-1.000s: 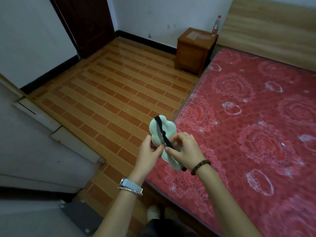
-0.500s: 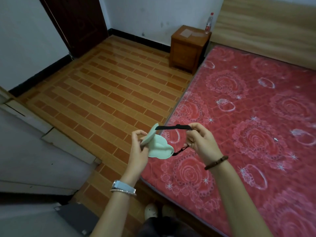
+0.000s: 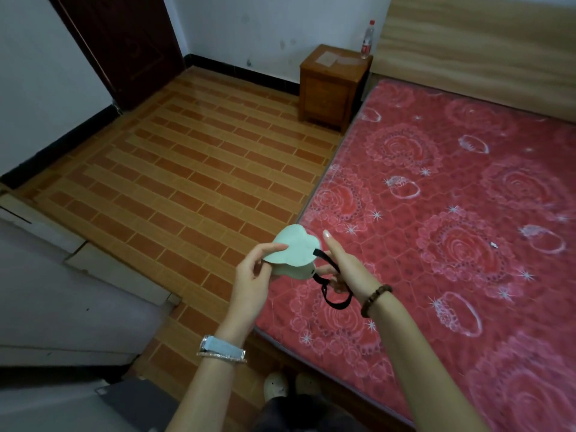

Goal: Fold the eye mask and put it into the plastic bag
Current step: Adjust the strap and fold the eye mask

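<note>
The pale green eye mask (image 3: pixel 296 249) is folded in half and held in the air over the near edge of the bed. My left hand (image 3: pixel 252 282) pinches its left edge between thumb and fingers. My right hand (image 3: pixel 346 269) holds the mask's right end, where the black elastic strap (image 3: pixel 335 294) hangs in a loop below the wrist; its index finger points up. No plastic bag is in view.
A red patterned mattress (image 3: pixel 452 229) fills the right side. A wooden nightstand (image 3: pixel 333 85) with a bottle (image 3: pixel 367 40) stands by the headboard. Tiled floor (image 3: pixel 187 182) lies to the left, with a dark door (image 3: pixel 124 42) beyond. My feet (image 3: pixel 290 385) are by the bed edge.
The mask has gone from open to folded double. The strap, stretched taut between both hands half a second ago, now hangs slack in a loop under my right hand.
</note>
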